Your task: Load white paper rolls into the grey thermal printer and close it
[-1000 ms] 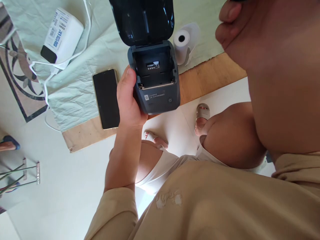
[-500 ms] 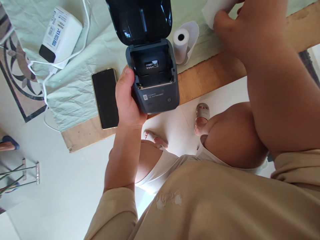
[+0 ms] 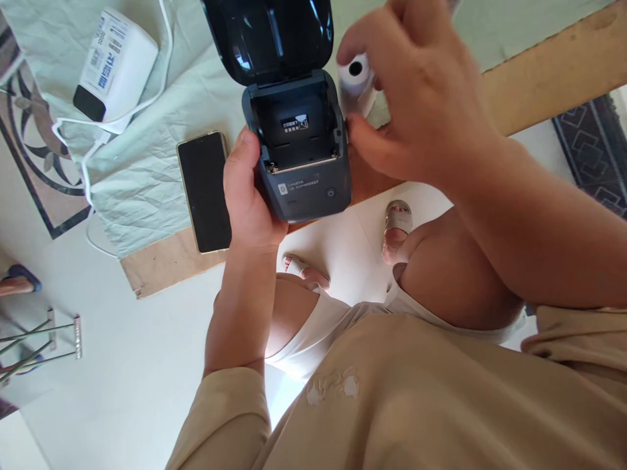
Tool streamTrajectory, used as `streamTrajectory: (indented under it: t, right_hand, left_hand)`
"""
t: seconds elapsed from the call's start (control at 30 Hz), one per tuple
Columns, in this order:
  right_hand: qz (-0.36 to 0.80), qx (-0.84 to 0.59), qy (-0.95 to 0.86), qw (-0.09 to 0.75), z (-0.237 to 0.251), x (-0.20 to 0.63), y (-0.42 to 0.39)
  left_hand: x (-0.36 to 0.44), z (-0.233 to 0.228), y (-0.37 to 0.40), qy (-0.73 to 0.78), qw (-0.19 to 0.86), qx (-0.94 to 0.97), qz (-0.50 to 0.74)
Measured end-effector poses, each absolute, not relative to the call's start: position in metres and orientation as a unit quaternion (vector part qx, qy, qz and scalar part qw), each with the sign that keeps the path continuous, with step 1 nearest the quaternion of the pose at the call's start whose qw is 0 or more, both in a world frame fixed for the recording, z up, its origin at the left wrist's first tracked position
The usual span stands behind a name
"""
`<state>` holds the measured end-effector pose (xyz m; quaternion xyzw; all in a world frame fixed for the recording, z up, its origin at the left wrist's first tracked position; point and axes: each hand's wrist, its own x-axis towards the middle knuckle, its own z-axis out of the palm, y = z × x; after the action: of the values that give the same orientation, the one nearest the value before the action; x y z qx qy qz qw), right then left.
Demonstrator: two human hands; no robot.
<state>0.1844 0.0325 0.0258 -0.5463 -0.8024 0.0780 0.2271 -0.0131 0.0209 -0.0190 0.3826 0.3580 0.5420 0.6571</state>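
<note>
My left hand (image 3: pixel 249 189) is wrapped around the side of a dark label printer (image 3: pixel 311 192). The printer's glossy black lid (image 3: pixel 274 39) is swung up, baring a hollow compartment with a small printed sticker inside. Just right of the printer, a white paper roll (image 3: pixel 353 81) with a dark core stands on the cloth. My right hand (image 3: pixel 416 98) is at this roll, thumb and fingers apart around it; whether they press on it is hard to tell. Part of the roll is hidden behind the fingers.
A phone (image 3: pixel 203 192) with a dark screen lies left of the printer, over the wooden edge (image 3: pixel 166 261). Farther left are a white box-shaped device (image 3: pixel 122 65) and its white cable (image 3: pixel 164 72). Green cloth (image 3: pixel 142 209) covers the table. A person's foot (image 3: pixel 17 281) shows at far left.
My right hand has come left and down from the upper right to the paper roll, and the white paper it held is no longer in its fingers. The left hand keeps holding the printer.
</note>
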Motion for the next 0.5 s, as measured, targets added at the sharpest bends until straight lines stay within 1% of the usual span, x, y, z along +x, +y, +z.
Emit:
streamTrajectory:
  t: [0.07,0.2,0.37,0.5]
  right_hand:
    - [0.074,-0.554,-0.803,0.204,0.019,0.178,0.035]
    - [0.076,-0.568,-0.787,0.228,0.012,0.174,0.042]
    - [0.119,-0.576,-0.774,0.236,0.008,0.17,0.046]
    - [0.118,-0.571,-0.771,0.255,0.006,0.172,0.05]
  left_hand:
    - [-0.013,-0.019,0.02,0.329,0.672,0.373,0.548]
    - [-0.013,-0.018,0.019,0.337,0.675,0.374,0.54]
    - [-0.011,-0.018,0.02,0.358,0.662,0.369,0.545]
    - [-0.013,-0.019,0.021,0.36,0.657,0.369,0.55]
